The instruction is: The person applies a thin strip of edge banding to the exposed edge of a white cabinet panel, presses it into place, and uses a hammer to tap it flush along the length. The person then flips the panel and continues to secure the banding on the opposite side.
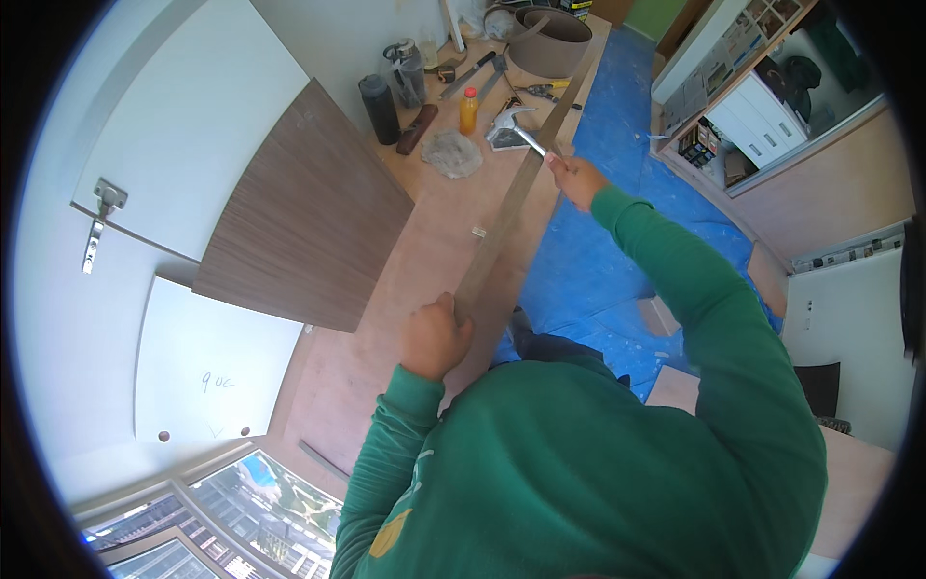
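My right hand [577, 181] is closed round the handle of a claw hammer [526, 138], its metal head above the far part of the worktop. Under the hammer runs a long, narrow wooden strip [502, 232], lying lengthwise along the worktop's right side. At the strip's near end my left hand [436, 338] is closed on it, the fingertips partly hidden. A small pale piece [478, 232] sits by the strip's left edge. Left of the hammer are a crumpled grey cloth [452, 155] and an orange bottle [469, 113] with a red cap.
A brown wood-grain panel [304, 212] and a white panel [212, 367] lean at the left. Farther back stand a dark bottle [378, 109], a clear jug [405, 77], yellow-handled pliers [552, 90] and a brown tub [550, 53]. Blue sheeting [588, 251] covers the floor at right.
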{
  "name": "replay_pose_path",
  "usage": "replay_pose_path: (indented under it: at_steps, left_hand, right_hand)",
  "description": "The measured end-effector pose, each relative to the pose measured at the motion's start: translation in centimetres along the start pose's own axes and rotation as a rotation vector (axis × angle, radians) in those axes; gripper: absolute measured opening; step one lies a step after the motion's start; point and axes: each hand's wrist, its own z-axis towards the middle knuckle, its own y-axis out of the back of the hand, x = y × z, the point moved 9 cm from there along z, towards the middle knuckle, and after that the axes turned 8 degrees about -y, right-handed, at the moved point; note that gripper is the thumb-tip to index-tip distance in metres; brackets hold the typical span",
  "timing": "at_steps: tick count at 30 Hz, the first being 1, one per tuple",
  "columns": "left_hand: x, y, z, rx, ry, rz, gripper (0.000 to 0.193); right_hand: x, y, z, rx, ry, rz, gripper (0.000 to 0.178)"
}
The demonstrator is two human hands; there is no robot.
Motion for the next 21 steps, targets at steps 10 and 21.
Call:
replay_pose_path:
  at_steps: [10, 21]
  left_hand:
    - [-1.3, 2.8, -1.6, -0.044, -0.054, -0.125, 0.058]
    - [1.7, 5.1, -14.7, 0.088, 0.138, -0.019, 0.046]
  right_hand:
    - [-0.3, 1.0, -3.0, 0.087, 0.176, 0.563, 0.048]
    - [1.2, -0.5, 0.0, -0.054, 0.075, 0.092, 0.064]
